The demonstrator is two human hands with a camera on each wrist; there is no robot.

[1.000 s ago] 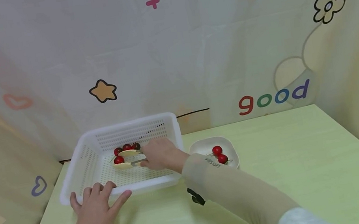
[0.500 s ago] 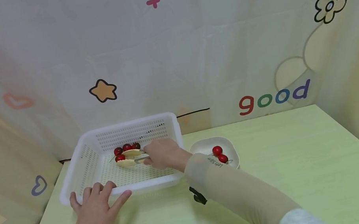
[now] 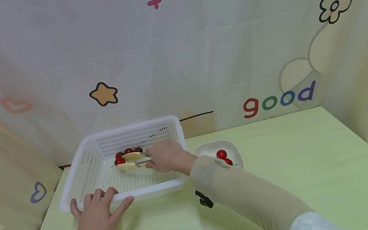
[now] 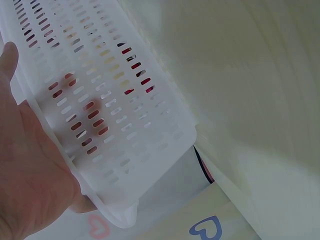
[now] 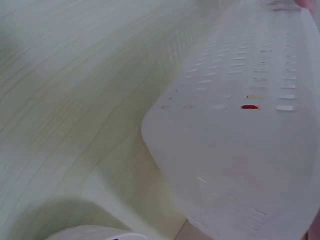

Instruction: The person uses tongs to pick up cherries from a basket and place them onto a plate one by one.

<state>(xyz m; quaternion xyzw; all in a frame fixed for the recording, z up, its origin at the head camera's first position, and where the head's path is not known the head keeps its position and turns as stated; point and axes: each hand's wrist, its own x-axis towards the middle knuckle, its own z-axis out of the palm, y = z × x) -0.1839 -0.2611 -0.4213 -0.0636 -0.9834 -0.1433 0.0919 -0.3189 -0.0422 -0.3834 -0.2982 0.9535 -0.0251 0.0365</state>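
Observation:
In the head view, my right hand [image 3: 165, 156] holds a pair of tongs [image 3: 144, 161] with pale yellow tips inside a white perforated basket [image 3: 167, 185]. The tips lie beside the nearest red cherry [image 3: 120, 161]; whether they pinch it I cannot tell. Several dark red cherries [image 3: 129, 151] sit together just behind it. At the basket's front left, my left hand [image 3: 95, 217] grips the rim, fingers hooked over and thumb outside. Through the slots in the left wrist view, parts of fingers show behind the basket wall [image 4: 150, 165]. The right wrist view shows neither the right hand nor the tongs.
Right of the basket stands a small white dish [image 3: 208, 147] holding two red cherries [image 3: 221, 154], partly behind the right sleeve [image 3: 240, 183]. All rests on a pale green table [image 3: 307, 167]. A printed curtain [image 3: 195, 55] hangs close behind.
The tongs' tips have come closer together and shifted slightly beside the nearest cherry, which sits a little farther back, nearer the others. My left hand stays on the rim.

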